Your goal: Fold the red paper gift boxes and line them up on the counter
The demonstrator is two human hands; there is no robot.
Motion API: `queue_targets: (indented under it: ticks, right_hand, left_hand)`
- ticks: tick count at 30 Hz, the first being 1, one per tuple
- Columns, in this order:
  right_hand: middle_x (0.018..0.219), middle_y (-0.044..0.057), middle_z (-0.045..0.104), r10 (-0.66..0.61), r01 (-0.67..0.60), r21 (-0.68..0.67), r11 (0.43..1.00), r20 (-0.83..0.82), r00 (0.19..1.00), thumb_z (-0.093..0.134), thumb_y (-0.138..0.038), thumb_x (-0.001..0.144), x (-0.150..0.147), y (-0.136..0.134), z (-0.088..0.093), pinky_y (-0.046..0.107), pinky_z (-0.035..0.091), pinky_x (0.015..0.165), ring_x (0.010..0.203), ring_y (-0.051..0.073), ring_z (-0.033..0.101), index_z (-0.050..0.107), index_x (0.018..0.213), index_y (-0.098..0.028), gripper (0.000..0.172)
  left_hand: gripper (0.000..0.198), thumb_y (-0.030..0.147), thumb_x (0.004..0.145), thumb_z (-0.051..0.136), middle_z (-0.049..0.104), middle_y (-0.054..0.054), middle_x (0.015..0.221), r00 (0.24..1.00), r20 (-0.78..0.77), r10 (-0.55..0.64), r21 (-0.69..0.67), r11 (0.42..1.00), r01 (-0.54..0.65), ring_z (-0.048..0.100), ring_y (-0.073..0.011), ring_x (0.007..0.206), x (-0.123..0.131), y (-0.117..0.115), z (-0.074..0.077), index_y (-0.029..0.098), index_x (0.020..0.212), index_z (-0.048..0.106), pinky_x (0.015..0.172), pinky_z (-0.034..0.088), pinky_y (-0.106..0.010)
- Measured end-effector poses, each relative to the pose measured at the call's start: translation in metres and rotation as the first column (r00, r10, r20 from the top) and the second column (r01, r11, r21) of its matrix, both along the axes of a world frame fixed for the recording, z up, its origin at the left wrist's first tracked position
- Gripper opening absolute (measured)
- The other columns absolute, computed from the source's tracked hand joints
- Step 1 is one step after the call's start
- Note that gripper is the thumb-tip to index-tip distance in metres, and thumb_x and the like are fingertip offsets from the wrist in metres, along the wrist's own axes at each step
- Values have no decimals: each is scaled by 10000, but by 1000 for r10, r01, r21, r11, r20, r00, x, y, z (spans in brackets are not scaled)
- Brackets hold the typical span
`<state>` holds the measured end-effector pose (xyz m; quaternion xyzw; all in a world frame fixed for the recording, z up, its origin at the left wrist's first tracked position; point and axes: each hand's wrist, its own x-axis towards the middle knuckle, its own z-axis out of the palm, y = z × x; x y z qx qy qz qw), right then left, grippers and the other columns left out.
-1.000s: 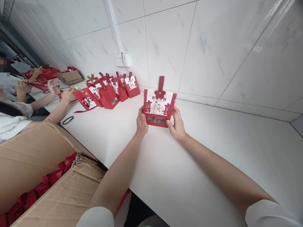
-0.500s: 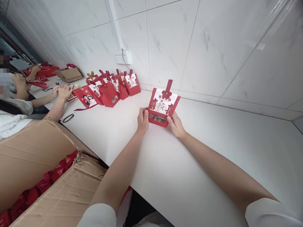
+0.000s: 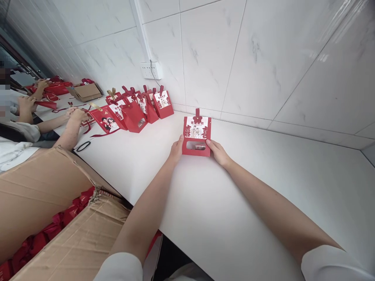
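Between my two hands is a red gift box (image 3: 197, 128) with a white printed panel of a couple, a small clear window low on its front and a dark red ribbon loop on top. It stands upright at the white table (image 3: 234, 218). My left hand (image 3: 177, 149) grips its left side, thumb at the front edge. On the right side my right hand (image 3: 218, 152) holds the box with the thumb on the front corner. The other fingers are partly hidden behind the box.
Several similar red boxes (image 3: 133, 117) stand by the wall on the left. A co-worker's hands (image 3: 77, 116) work beside them, near a black ring-shaped thing (image 3: 83, 146). A large cardboard carton (image 3: 79, 234) holding red items stands at the table's left edge. A wall socket (image 3: 150, 70) is behind.
The red box was tilted and now stands straighter, facing me. Its ribbon loop appears lower. Both my hands have stayed on its sides.
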<state>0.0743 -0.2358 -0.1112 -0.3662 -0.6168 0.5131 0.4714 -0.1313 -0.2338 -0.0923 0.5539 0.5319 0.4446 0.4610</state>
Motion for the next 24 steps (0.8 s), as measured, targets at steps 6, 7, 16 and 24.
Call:
queue_targets:
  ticks: [6,7,16,24]
  right_hand:
    - [1133,56,685,15,-15,-46,999,-14,1000,463,-605,894,-1,2,-1,375,458,943,1004,220,623,633,1143,-211,496]
    - [1126,53,687,6,-7,-59,998,-10,1000,458,-610,894,-1,2,-1,374,460,936,1002,222,622,638,1127,-212,495]
    - [1188,17,655,149,-149,-12,989,-47,988,468,-606,897,5,-5,4,373,395,1013,1081,225,580,643,1088,-263,430]
    - [1083,10,632,97,-98,79,992,16,995,431,-602,913,5,0,-4,392,397,988,1038,216,554,580,929,-251,382]
  left_hand:
    - [718,730,828,358,721,-110,942,999,31,-27,-29,999,28,667,-222,838,-4,4,1,136,1053,693,762,545,-340]
    - [711,727,826,368,719,-112,927,999,27,-30,-38,999,31,664,-222,823,-4,4,2,133,1049,691,712,551,-329]
    - [600,663,833,394,639,-62,616,995,-54,78,-199,976,-88,503,-137,472,-11,5,2,148,831,703,424,349,-244]
    - [511,611,771,528,708,-37,758,993,99,58,-240,970,-33,527,-131,505,-16,8,0,194,1004,709,462,296,-244]
